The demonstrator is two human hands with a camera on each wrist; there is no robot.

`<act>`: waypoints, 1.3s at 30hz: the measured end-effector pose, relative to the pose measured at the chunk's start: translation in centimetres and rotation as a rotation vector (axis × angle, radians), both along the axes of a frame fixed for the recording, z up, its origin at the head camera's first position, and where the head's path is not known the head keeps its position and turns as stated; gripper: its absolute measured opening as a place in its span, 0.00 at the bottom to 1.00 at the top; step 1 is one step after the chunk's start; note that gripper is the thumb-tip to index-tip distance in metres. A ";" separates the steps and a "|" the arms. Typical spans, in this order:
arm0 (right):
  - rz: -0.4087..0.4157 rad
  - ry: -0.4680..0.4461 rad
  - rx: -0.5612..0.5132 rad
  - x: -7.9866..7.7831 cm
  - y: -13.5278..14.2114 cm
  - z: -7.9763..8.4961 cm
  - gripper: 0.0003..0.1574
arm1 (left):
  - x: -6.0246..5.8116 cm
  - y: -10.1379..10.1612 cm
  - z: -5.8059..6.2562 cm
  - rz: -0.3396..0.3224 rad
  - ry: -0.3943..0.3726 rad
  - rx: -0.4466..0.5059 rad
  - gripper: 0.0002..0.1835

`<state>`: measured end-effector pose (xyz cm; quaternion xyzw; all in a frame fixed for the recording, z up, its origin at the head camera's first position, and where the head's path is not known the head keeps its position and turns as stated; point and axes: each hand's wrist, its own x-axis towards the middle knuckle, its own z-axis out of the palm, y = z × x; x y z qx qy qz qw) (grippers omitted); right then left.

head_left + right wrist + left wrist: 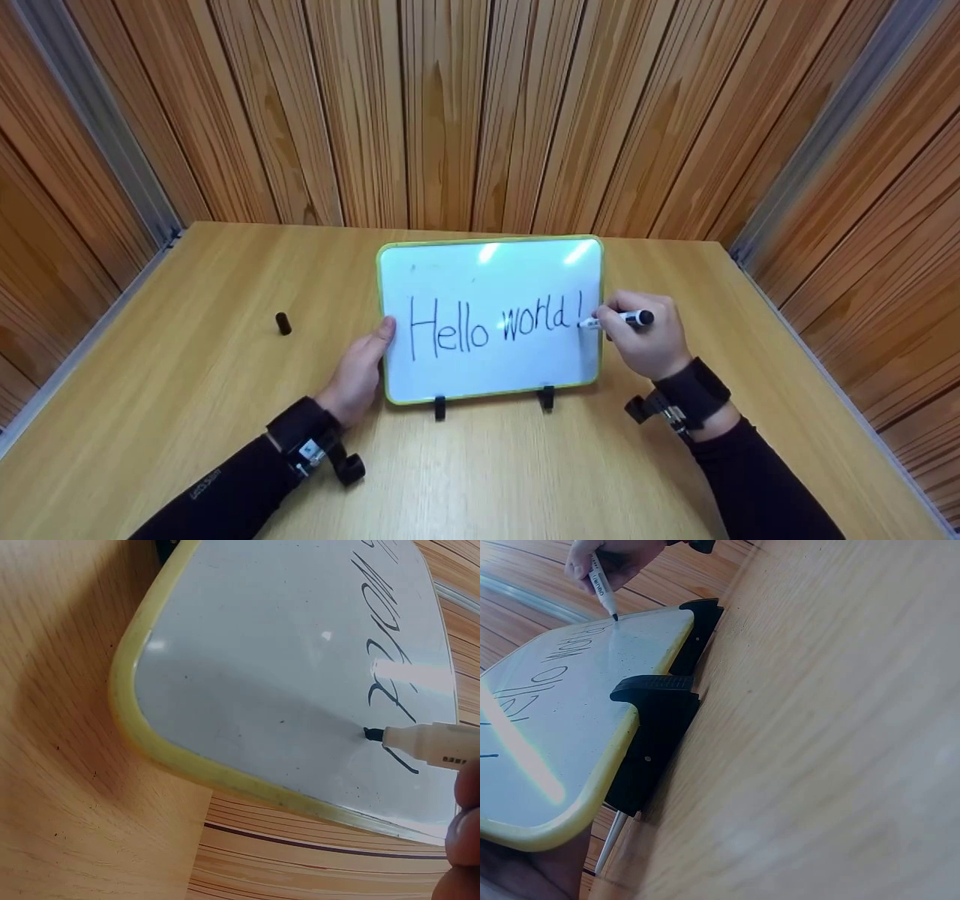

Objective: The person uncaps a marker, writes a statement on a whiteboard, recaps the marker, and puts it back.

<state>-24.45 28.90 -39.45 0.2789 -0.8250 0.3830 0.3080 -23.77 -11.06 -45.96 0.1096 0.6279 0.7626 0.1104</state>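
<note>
A whiteboard (487,375) with a yellow-green rim leans on a black stand (656,746) and bears the handwritten words "Hello world!". My left hand (360,375) grips its left edge, thumb on the front and the other fingers hidden behind. At the right edge, my right hand (649,337) pinches a white marker (600,323) with a black end. In the right wrist view the dark tip of the marker (420,741) is right at the board, just below the exclamation stroke. The marker's black cap (283,323) lies off on the table to the left.
The wooden table (465,480) extends to wood-panelled walls (442,112) at the back and sides. Two black stand feet (440,408) jut out under the board's lower rim. Each wrist wears a black strap with a small camera (349,469).
</note>
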 end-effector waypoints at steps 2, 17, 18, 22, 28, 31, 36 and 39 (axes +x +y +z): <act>-0.006 -0.004 -0.001 0.0 0.0 0.0 0.16 | 0.0 -0.1 0.0 0.001 0.001 0.000 0.35; 0.056 0.032 -0.098 0.0 0.1 0.1 0.16 | 0.2 -0.4 -0.1 0.013 0.017 0.059 0.37; 0.062 0.041 -0.095 -0.1 0.1 0.1 0.16 | 0.2 -0.4 -0.1 0.019 0.027 0.053 0.38; 0.078 0.044 -0.098 -0.2 0.0 0.1 0.14 | 0.2 -0.6 0.0 0.110 0.050 -0.019 0.43; 0.138 -0.040 -0.192 0.0 -0.7 0.2 0.11 | -0.2 -1.1 0.5 0.273 0.157 -0.085 0.37; 0.164 -0.095 -0.242 0.4 -1.0 0.3 0.07 | -0.4 -1.6 0.7 0.338 0.220 -0.117 0.29; 0.170 -0.149 -0.305 0.9 -1.5 0.4 0.05 | -0.5 -3.2 1.5 0.412 0.299 -0.243 0.22; 0.176 -0.175 -0.311 0.9 -1.9 0.4 0.05 | -0.4 -4.8 1.9 0.465 0.334 -0.370 0.19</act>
